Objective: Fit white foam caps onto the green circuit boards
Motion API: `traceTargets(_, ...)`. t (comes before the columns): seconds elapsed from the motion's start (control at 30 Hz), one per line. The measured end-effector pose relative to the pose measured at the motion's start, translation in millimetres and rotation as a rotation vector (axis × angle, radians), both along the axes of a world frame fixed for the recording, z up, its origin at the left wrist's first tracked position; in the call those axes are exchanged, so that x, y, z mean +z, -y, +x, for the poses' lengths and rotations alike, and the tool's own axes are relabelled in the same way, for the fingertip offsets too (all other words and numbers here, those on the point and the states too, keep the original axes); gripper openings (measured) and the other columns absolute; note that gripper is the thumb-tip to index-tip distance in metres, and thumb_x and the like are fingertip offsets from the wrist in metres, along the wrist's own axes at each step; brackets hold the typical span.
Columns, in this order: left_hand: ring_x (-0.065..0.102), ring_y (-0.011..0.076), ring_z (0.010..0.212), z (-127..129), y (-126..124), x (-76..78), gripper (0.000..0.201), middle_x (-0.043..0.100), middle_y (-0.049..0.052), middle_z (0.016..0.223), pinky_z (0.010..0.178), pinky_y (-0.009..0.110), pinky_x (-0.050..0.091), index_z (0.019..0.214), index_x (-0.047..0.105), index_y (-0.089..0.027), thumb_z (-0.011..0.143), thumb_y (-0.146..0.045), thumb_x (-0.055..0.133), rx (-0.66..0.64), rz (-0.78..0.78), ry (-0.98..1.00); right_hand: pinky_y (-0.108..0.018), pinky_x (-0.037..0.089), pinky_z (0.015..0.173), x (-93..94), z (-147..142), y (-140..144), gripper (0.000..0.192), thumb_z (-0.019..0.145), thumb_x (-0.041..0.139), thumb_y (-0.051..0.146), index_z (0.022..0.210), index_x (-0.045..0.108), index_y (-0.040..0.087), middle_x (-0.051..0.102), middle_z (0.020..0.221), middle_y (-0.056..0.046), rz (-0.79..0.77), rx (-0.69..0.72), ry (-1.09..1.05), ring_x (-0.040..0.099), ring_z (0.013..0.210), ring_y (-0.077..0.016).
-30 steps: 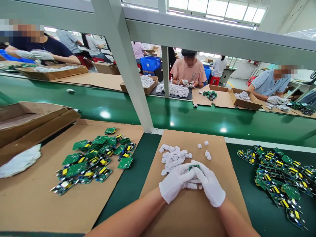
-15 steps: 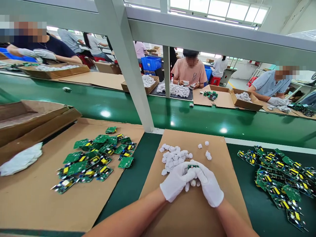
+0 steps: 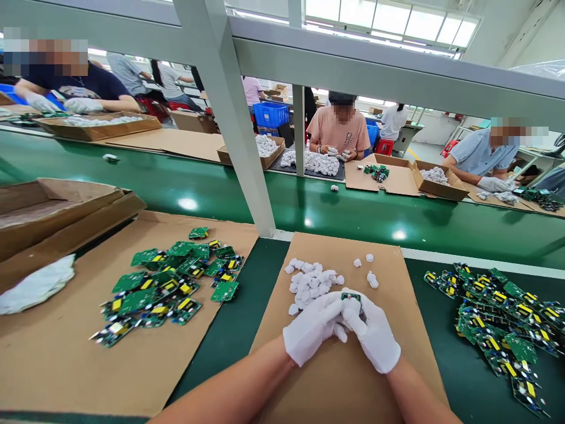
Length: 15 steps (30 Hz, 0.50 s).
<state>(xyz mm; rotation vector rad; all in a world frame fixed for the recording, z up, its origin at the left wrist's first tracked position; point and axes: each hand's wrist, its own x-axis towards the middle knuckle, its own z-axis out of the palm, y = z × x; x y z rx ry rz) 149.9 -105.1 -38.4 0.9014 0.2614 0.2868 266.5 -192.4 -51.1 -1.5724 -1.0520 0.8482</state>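
Note:
My left hand (image 3: 312,327) and my right hand (image 3: 374,331), both in white gloves, meet over the cardboard sheet in front of me. Between them is a small green circuit board (image 3: 351,298), mostly covered by fingers and thumbs. The right thumb presses on its near side; the left fingers are closed against it from the left. Just beyond the left hand lies a pile of small white rounded pieces (image 3: 311,281). A few more, such as one white piece (image 3: 372,280), lie apart beyond the right hand.
Circuit boards with yellow parts lie heaped on the left cardboard (image 3: 165,282) and in a pile (image 3: 498,318) at right. A cardboard box (image 3: 66,212) and a white glove (image 3: 37,285) are far left. A grey frame post (image 3: 238,135) stands before the green conveyor (image 3: 353,209); co-workers sit beyond.
The board has turned and shifted slightly right between my hands, and my thumbs have changed position. Small items on the conveyor have moved left. The far-left co-worker's hands have moved apart.

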Motion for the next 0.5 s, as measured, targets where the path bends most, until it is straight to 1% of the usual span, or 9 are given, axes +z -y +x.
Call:
traceTargets(0.07,0.056,0.0117,0.064,0.7,0.3,-2.0,0.029,0.062,0.007,0.074,0.050,0.018,0.044,0.091,0.061,-0.012,0.080,-0.038,0.058,0.008,0.032,-0.051,-0.028,0.050,0.072,1.2,1.9,0.4,0.045,0.082,0.053,0.049,0.115,0.057,0.019,0.067,0.089,-0.004,0.000,0.035,0.005,0.060,0.078,-0.0182)
traceTargets(0.17,0.057,0.0117,0.064,1.2,0.7,-4.6,0.032,0.063,0.006,0.073,0.049,0.018,0.044,0.094,0.060,-0.012,0.078,-0.040,0.059,0.028,0.023,-0.091,-0.029,0.049,0.078,7.9,3.6,0.5,0.043,0.086,0.048,0.048,0.116,0.056,0.020,0.067,0.100,-0.004,0.000,0.120,-0.053,0.060,0.087,-0.0189)
traceTargets(0.23,0.058,0.0123,0.066,1.0,1.3,-5.4,0.033,0.063,0.007,0.076,0.051,0.019,0.046,0.097,0.059,-0.013,0.079,-0.041,0.058,0.013,0.020,-0.066,-0.030,0.048,0.080,11.3,3.2,0.6,0.041,0.086,0.046,0.049,0.114,0.058,0.021,0.066,0.102,-0.004,0.002,0.094,-0.051,0.060,0.090,-0.0195)
traceTargets(0.3,0.058,0.0126,0.068,0.8,2.1,-5.4,0.031,0.063,0.007,0.077,0.053,0.019,0.046,0.094,0.059,-0.013,0.078,-0.041,0.060,0.004,0.051,-0.061,-0.028,0.048,0.074,11.2,2.7,0.9,0.041,0.086,0.046,0.050,0.111,0.060,0.021,0.068,0.088,-0.003,-0.005,0.032,-0.020,0.060,0.082,-0.0186)
traceTargets(0.37,0.057,0.0125,0.067,0.8,2.7,-4.6,0.030,0.062,0.006,0.074,0.052,0.019,0.046,0.089,0.060,-0.013,0.075,-0.039,0.063,0.028,0.079,-0.094,-0.027,0.047,0.067,7.8,3.3,1.3,0.040,0.085,0.048,0.051,0.110,0.061,0.022,0.065,0.072,0.000,-0.030,0.036,-0.034,0.057,0.070,-0.0166)
traceTargets(0.43,0.058,0.0123,0.063,0.8,3.0,-3.3,0.028,0.061,0.005,0.069,0.049,0.018,0.045,0.085,0.058,-0.013,0.075,-0.038,0.064,0.057,0.084,-0.123,-0.026,0.045,0.060,2.9,5.2,1.4,0.045,0.086,0.044,0.053,0.114,0.059,0.021,0.060,0.064,0.001,-0.044,0.091,-0.156,0.054,0.062,-0.0150)
traceTargets(0.5,0.059,0.0126,0.063,0.4,3.2,-2.0,0.025,0.058,0.004,0.068,0.048,0.018,0.044,0.082,0.057,-0.013,0.078,-0.038,0.061,0.064,0.071,-0.113,-0.026,0.043,0.055,-1.1,6.8,1.3,0.052,0.087,0.037,0.058,0.117,0.056,0.020,0.059,0.064,0.000,-0.035,0.119,-0.309,0.052,0.058,-0.0142)
